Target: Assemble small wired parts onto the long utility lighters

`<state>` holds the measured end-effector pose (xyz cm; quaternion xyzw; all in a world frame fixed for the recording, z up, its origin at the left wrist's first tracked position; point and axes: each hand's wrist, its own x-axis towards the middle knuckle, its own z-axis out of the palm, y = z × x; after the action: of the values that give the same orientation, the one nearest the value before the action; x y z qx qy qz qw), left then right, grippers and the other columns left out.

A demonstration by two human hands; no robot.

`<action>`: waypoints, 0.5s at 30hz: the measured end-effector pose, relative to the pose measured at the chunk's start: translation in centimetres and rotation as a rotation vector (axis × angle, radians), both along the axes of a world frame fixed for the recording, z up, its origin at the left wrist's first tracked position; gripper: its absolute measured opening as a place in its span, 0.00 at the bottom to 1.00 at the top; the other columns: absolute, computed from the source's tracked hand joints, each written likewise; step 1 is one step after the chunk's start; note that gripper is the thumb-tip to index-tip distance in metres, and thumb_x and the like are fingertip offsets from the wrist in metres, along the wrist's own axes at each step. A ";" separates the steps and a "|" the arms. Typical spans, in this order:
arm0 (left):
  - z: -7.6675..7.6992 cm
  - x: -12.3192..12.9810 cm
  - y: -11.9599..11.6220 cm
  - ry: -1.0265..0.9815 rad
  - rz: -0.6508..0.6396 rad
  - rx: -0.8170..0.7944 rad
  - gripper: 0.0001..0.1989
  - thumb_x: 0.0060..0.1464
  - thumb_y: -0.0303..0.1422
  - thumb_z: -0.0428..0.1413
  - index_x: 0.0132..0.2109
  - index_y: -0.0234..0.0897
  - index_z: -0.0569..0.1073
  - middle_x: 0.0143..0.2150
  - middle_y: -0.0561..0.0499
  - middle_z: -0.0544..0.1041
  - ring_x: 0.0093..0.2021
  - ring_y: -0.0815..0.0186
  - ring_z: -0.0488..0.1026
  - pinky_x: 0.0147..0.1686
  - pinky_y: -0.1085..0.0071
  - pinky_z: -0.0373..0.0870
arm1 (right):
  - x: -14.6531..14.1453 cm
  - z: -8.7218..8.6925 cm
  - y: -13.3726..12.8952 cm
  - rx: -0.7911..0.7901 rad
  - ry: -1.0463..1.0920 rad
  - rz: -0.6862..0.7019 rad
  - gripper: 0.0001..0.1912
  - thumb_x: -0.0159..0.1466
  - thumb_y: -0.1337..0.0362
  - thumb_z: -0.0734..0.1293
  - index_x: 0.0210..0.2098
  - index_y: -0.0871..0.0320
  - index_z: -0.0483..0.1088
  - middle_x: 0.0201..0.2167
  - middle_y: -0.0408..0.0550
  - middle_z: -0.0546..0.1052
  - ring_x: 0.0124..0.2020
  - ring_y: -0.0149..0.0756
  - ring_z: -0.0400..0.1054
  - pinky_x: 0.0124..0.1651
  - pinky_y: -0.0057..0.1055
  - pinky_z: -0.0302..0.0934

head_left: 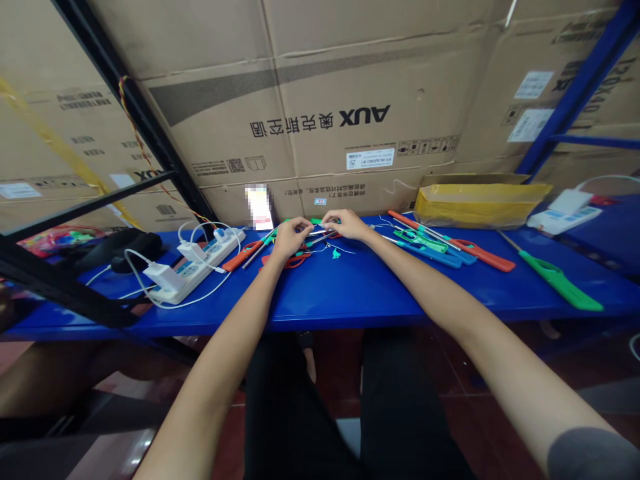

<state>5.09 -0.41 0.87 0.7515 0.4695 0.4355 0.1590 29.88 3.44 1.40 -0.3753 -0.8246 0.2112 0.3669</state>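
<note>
1. At the far left, a bright printed bag (60, 241) and a coiled black cable (135, 251) lie on the blue metal table (350, 300), just beyond a black steel shelf upright (120, 87) that crosses the view.
2. A white power strip (193, 267) lies at an angle, with white chargers (163, 277) plugged in and white leads looping around it.
3. Just right of it, an orange-handled long lighter (245, 256) and a red plastic handle (285, 261) lie near the left hand (291, 239).
4. The left hand's fingers close on a slim metal part (320, 232), which lies roughly crosswise, its long axis running between both hands, above the table's middle. The right hand (349, 225) clenches in on the same spot from the other side, equally near, though its exact hold is partly hidden. Nothing stands between them.
5. Below them lies a thin wire with a small teal tag (334, 253).
6. Further right lie green, blue and orange lighters (430, 253), a yellow-wrapped pack (480, 203), and a white device (565, 220).
</note>
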 end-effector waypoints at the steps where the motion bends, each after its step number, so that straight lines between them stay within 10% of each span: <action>1: 0.0 0.0 0.0 -0.012 -0.011 -0.018 0.09 0.67 0.39 0.64 0.42 0.40 0.86 0.41 0.46 0.89 0.40 0.57 0.85 0.44 0.64 0.80 | 0.0 -0.1 0.0 -0.006 0.007 0.005 0.06 0.72 0.65 0.75 0.45 0.54 0.87 0.48 0.51 0.91 0.50 0.44 0.84 0.60 0.38 0.73; 7: 0.0 0.0 0.0 -0.005 -0.023 -0.091 0.12 0.67 0.41 0.64 0.47 0.41 0.88 0.39 0.49 0.89 0.27 0.62 0.80 0.34 0.65 0.78 | -0.2 -0.4 0.0 -0.038 0.025 0.024 0.05 0.72 0.66 0.76 0.45 0.55 0.87 0.46 0.50 0.91 0.48 0.43 0.84 0.59 0.39 0.73; 15: -0.1 0.2 0.0 -0.009 -0.031 -0.052 0.12 0.66 0.43 0.67 0.43 0.40 0.87 0.42 0.46 0.90 0.39 0.57 0.85 0.39 0.66 0.81 | -0.2 -0.3 -0.1 -0.047 0.046 0.049 0.06 0.72 0.64 0.75 0.46 0.55 0.87 0.45 0.50 0.91 0.45 0.43 0.84 0.56 0.39 0.74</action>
<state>5.25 -0.38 0.79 0.7523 0.4684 0.4239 0.1872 29.65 3.38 1.10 -0.3588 -0.8197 0.2481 0.3713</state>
